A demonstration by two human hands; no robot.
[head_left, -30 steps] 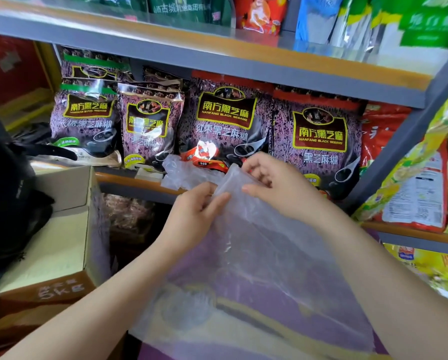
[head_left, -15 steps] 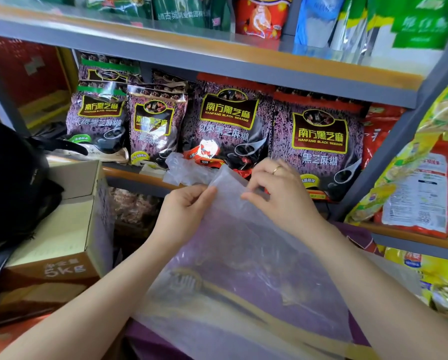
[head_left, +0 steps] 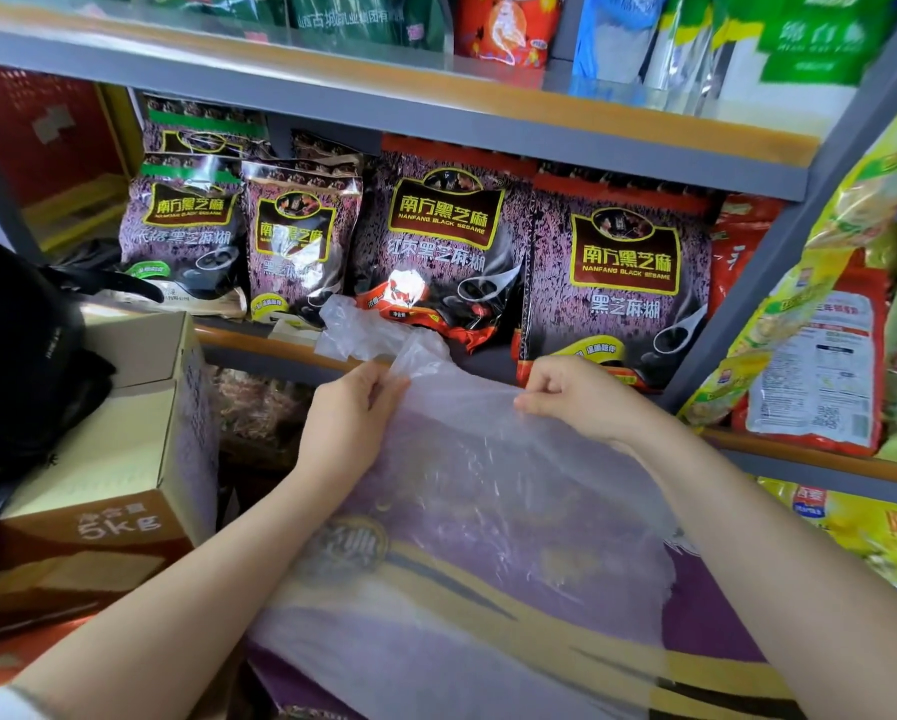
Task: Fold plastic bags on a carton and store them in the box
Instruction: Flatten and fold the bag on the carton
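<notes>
Two hands on one bag: from the head camera I see the left hand [head_left: 350,407] and the right hand [head_left: 565,394] each pinching the far edge of the clear plastic bag [head_left: 488,511], which lies spread flat on the purple carton [head_left: 711,615]. I judge we're at the first fold. Next I'd draw that edge toward me and crease it evenly; the cardboard box [head_left: 124,459] sits off to the left.

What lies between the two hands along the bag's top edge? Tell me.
In the head view, only the clear plastic bag itself: its top edge runs taut from the left hand to the right hand, both pinching it. Nothing else sits there.
</notes>
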